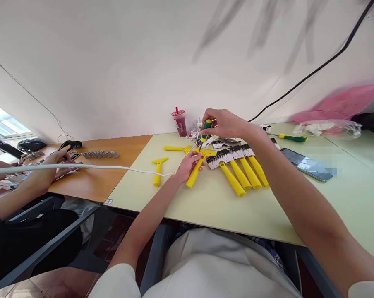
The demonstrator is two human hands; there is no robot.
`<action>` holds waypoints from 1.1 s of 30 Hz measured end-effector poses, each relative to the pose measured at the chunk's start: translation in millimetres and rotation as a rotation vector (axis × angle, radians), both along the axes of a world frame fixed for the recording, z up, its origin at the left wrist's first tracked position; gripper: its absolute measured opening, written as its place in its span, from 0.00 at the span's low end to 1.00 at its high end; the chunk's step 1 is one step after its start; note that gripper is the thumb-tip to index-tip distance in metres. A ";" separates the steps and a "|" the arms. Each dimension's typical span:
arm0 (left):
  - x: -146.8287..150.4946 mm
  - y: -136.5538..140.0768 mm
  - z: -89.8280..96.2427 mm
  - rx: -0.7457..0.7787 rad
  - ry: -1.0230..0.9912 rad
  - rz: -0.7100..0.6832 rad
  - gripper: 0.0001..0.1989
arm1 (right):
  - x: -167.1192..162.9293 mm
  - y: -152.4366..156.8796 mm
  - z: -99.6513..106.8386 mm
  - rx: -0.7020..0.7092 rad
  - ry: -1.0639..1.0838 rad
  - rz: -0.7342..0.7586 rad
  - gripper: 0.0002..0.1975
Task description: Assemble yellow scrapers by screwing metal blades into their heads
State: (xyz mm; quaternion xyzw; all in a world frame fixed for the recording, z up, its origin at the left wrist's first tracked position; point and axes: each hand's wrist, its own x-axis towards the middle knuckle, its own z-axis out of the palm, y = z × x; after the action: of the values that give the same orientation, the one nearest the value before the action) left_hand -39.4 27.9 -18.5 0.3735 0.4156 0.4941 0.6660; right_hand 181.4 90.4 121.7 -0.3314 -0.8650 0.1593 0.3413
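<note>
My left hand (184, 169) is closed around a yellow plastic scraper (193, 176), its wide head pointing away from me. From above, my right hand (223, 123) grips the green-and-yellow handle of a screwdriver (207, 125). The screwdriver stands nearly upright, its tip at the scraper's head; whether it sits in a screw is too small to tell. To the left lie a short yellow scraper (157, 174) and another one on its side (174, 148). Several yellow scrapers (233, 180) lie in a row to the right, their heads at black-and-white cards (216, 160).
Behind my hands stands a cup with a red straw (180, 123). On the right are a phone (308, 164), a second screwdriver (294, 138) and a pink bag (332, 101). A white cable (112, 167) crosses the view. At left, a co-worker's hands (59, 161) work near metal pieces (100, 154).
</note>
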 end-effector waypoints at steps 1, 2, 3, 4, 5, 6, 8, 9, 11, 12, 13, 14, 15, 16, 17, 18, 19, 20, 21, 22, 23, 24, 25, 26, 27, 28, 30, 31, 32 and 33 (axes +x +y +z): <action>0.3 0.5 -1.1 0.001 0.001 0.001 0.20 | -0.1 -0.7 0.2 -0.002 -0.003 0.004 0.15; 0.5 1.1 -2.2 0.002 0.001 0.002 0.20 | -0.2 -1.4 0.6 -0.005 -0.005 0.008 0.15; 0.8 1.8 -3.3 0.002 0.000 0.004 0.20 | -0.3 -2.1 1.0 -0.011 -0.007 0.014 0.16; 1.0 2.4 -4.2 0.001 -0.003 0.007 0.20 | -0.3 -2.8 1.4 -0.019 -0.008 0.022 0.16; 1.2 2.9 -4.8 -0.002 -0.006 0.011 0.20 | -0.3 -3.3 1.8 -0.025 -0.007 0.029 0.17; 1.4 3.4 -5.2 -0.005 -0.010 0.015 0.20 | -0.3 -3.8 2.1 -0.031 -0.005 0.034 0.17; 1.7 3.9 -5.4 -0.011 -0.023 0.023 0.20 | -0.7 -4.5 2.2 -0.037 0.000 0.040 0.17; 1.8 4.0 -5.3 -0.012 -0.030 0.027 0.19 | -1.0 -4.7 2.1 -0.038 0.002 0.043 0.17; 2.1 4.0 -4.9 -0.013 -0.046 0.033 0.18 | -1.8 -5.0 1.6 -0.042 -0.003 0.057 0.16; 2.2 4.0 -4.7 -0.014 -0.055 0.036 0.18 | -2.1 -5.1 1.2 -0.045 -0.007 0.066 0.16; 2.3 3.9 -4.5 -0.017 -0.064 0.038 0.18 | -2.5 -5.2 0.9 -0.048 -0.011 0.073 0.16; 2.2 3.8 -4.3 -0.020 -0.073 0.038 0.18 | -2.9 -5.5 0.8 -0.051 -0.018 0.078 0.16; 2.1 3.6 -4.0 -0.024 -0.083 0.036 0.18 | -3.2 -5.9 0.8 -0.053 -0.027 0.081 0.16; 2.0 3.3 -3.6 -0.027 -0.091 0.033 0.18 | -3.5 -6.5 1.0 -0.054 -0.037 0.080 0.16; 1.7 3.0 -3.0 -0.032 -0.096 0.029 0.17 | -3.8 -7.2 1.3 -0.057 -0.048 0.080 0.16; 1.4 2.7 -2.2 -0.037 -0.101 0.028 0.17 | -4.2 -8.0 1.9 -0.061 -0.057 0.083 0.16; 1.1 2.2 -1.3 -0.044 -0.107 0.029 0.16 | -4.6 -9.1 2.5 -0.067 -0.063 0.089 0.16; 0.9 1.7 -0.2 -0.054 -0.115 0.032 0.16 | -5.1 -10.2 3.2 -0.070 -0.068 0.098 0.17; 0.7 1.2 0.9 -0.065 -0.126 0.035 0.16 | -5.6 -11.4 3.8 -0.073 -0.075 0.111 0.16; 0.7 0.6 1.9 -0.079 -0.139 0.037 0.16 | -6.3 -12.6 4.3 -0.074 -0.086 0.129 0.16; 0.9 0.1 2.9 -0.093 -0.153 0.037 0.16 | -6.9 -13.9 4.7 -0.075 -0.099 0.148 0.15; 1.3 -0.3 3.6 -0.107 -0.169 0.039 0.16 | -7.6 -15.1 4.9 -0.076 -0.112 0.165 0.15; 1.7 -0.6 4.2 -0.119 -0.182 0.044 0.16 | -8.2 -16.2 5.0 -0.078 -0.125 0.180 0.14; 2.3 -0.8 4.4 -0.128 -0.195 0.052 0.15 | -8.8 -17.2 5.0 -0.081 -0.136 0.192 0.13; 2.9 -0.9 4.4 -0.133 -0.207 0.060 0.15 | -9.4 -18.3 5.0 -0.086 -0.147 0.198 0.13; 3.4 -1.0 4.3 -0.133 -0.213 0.067 0.16 | -9.9 -19.3 5.0 -0.087 -0.156 0.199 0.13; 4.5 -1.0 3.6 -0.120 -0.211 0.073 0.17 | -10.9 -21.6 5.4 -0.080 -0.178 0.201 0.12; 5.0 -1.1 3.2 -0.111 -0.202 0.073 0.18 | -11.4 -22.9 5.8 -0.072 -0.188 0.201 0.11; 5.6 -1.3 2.7 -0.104 -0.188 0.076 0.18 | -11.8 -24.2 6.4 -0.062 -0.195 0.199 0.11; 6.3 -1.5 2.3 -0.099 -0.170 0.082 0.18 | -12.3 -25.5 7.1 -0.051 -0.200 0.197 0.10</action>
State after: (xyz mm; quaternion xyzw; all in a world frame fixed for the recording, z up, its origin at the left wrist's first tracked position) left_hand -33.1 26.4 -16.2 0.2795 0.3963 0.5297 0.6959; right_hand 169.1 64.9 128.8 -0.2676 -0.9189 0.1800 0.2274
